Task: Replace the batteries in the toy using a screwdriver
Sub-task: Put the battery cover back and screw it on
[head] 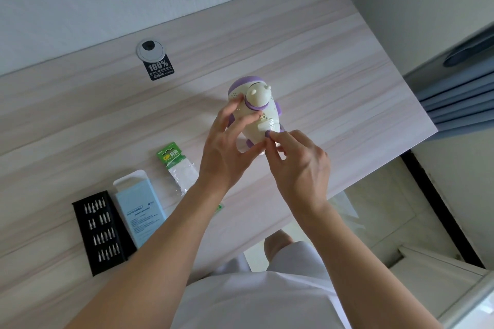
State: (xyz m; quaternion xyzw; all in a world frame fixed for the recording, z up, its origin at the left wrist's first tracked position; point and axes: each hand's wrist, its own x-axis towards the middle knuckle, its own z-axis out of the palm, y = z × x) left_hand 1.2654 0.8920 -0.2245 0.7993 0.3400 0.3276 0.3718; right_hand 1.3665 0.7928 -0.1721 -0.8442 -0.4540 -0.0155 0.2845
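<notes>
The left hand (227, 149) grips the cream-and-purple plastic robot toy (257, 100), fingers spread round its body to steady it over the pale wood-grain desk (334, 75), so the right hand (298, 165), just right of the toy, can pinch its small purple knob (268, 134).

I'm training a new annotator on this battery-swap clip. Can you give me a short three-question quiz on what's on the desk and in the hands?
1. True or false: the left hand grips the cream-and-purple plastic toy.
2. Where does the black plastic tray of screwdriver bits lie relative to the light blue cardboard box? A) on its left B) on top of it C) on its right
3. Fill in: the small round knob that the right hand pinches is coloured ___.
Key: 1 true; 2 A; 3 purple.
</notes>
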